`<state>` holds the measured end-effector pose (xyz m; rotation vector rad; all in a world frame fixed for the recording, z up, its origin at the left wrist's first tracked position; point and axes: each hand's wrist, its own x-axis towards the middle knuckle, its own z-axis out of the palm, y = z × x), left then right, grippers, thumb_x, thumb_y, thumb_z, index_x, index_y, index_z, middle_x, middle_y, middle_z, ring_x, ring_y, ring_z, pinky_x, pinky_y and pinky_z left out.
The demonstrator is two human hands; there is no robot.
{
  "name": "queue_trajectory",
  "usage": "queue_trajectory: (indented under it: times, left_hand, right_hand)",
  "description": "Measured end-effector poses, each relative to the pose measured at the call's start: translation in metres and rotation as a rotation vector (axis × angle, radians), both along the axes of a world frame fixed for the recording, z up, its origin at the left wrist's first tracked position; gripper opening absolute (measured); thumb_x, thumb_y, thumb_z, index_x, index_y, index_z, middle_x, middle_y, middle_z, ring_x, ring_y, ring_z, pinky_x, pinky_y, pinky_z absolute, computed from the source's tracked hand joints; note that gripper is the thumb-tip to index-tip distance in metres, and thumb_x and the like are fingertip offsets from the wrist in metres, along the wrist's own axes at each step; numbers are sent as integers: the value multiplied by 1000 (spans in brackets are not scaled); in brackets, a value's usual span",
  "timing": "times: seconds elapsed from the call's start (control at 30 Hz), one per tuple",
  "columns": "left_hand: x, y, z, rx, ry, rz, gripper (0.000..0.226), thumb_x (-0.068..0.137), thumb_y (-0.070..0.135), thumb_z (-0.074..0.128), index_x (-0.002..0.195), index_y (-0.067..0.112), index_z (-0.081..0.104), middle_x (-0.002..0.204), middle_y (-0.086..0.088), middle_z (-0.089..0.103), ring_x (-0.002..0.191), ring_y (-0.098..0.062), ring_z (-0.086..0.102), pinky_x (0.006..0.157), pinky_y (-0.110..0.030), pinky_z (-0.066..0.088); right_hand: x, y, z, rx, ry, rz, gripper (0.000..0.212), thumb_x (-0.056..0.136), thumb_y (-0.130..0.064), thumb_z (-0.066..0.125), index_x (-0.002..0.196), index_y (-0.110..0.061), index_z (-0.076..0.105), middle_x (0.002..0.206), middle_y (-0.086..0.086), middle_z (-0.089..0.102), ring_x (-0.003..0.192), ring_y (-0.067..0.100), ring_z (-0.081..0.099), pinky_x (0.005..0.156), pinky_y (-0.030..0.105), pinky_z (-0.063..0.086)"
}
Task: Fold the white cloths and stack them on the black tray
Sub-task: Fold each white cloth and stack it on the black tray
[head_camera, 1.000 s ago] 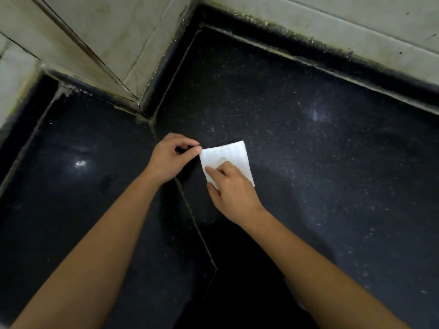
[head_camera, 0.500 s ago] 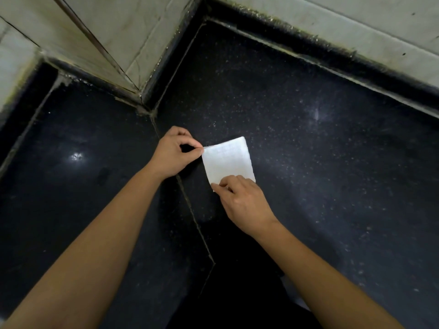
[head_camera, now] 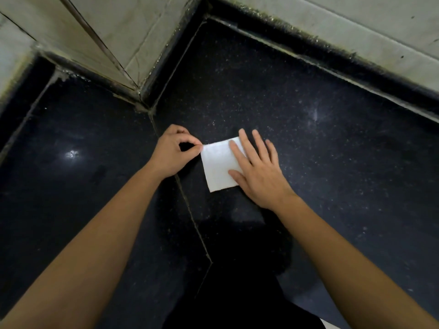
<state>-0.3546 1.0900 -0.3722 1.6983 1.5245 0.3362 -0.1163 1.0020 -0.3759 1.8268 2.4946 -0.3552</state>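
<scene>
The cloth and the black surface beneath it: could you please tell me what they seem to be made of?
The cloth looks like thin white fabric, possibly paper-like: it is matte, with a faint textured weave and crisp edges. The surface seems to be polished black stone, perhaps granite, judging by its pale speckles and a glossy light reflection.

A: Where's the white cloth [head_camera: 218, 167]?
B: Flat on the black counter [head_camera: 332, 162], under the right hand [head_camera: 259, 172], its fingers straight.
A: And the left hand [head_camera: 172, 150]?
B: Just beside the right, pinching the cloth's far corner between thumb and fingertip.
</scene>
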Motion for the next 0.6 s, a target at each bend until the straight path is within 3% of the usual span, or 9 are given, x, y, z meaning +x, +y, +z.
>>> queue_trajectory:
  times: [0.17, 0.23, 0.3, 0.37, 0.43, 0.5, 0.6]
  left_hand:
    - [3, -4, -4, 29, -39, 59, 10, 87, 25, 75, 96, 26, 76, 109, 2, 51, 103, -11, 55, 97, -29, 45]
    - [5, -10, -4, 86, -51, 64, 24, 88, 31, 72, 112, 26, 72, 110, 1, 49, 105, -14, 53, 101, -37, 46]
    - [6, -22, -2, 83, -22, -15, 54, 89, 52, 63, 139, 33, 53, 121, 1, 42, 118, -17, 42, 109, -36, 36]
    - [3, -34, -1, 83, 99, -187, 79, 82, 73, 48, 152, 41, 28, 141, -1, 31, 132, -20, 26, 113, -37, 22]
    - [-4, -40, -3, 133, 281, -378, 96, 74, 84, 41, 156, 40, 14, 159, -6, 11, 144, -27, 10, 115, -45, 14]
    - [-9, -42, -7, 164, 420, -499, 107, 72, 88, 38, 158, 33, 5, 164, -9, -3, 148, -30, 2, 117, -52, 11]
    - [-9, -42, -9, 185, 476, -526, 111, 72, 87, 35, 159, 27, 2, 165, -11, -6, 149, -30, 1, 117, -55, 11]
  right_hand:
    - [16, 10, -18, -123, -113, 72, 80, 102, -67, 18, 161, -15, 4, 169, 7, -5, 154, 35, -3, 123, 58, 7]
    - [15, 10, -17, -124, -113, 76, 81, 101, -67, 19, 161, -15, 2, 169, 7, -7, 154, 35, -5, 123, 57, 6]
    - [14, 10, -16, -133, -109, 77, 81, 101, -67, 18, 161, -15, 1, 169, 7, -8, 154, 35, -5, 123, 58, 6]
    - [14, 11, -17, -133, -108, 78, 81, 101, -67, 17, 161, -15, 2, 169, 8, -7, 154, 35, -4, 123, 58, 7]
    - [14, 12, -16, -143, -116, 85, 81, 100, -68, 17, 161, -15, 2, 169, 8, -7, 154, 36, -4, 123, 58, 6]
    - [15, 13, -15, -164, -112, 91, 82, 100, -68, 16, 161, -16, 0, 168, 7, -9, 154, 36, -6, 123, 58, 5]
    - [13, 10, -12, -168, -69, 63, 82, 100, -68, 17, 161, -16, 2, 169, 7, -9, 154, 37, -7, 122, 59, 6]
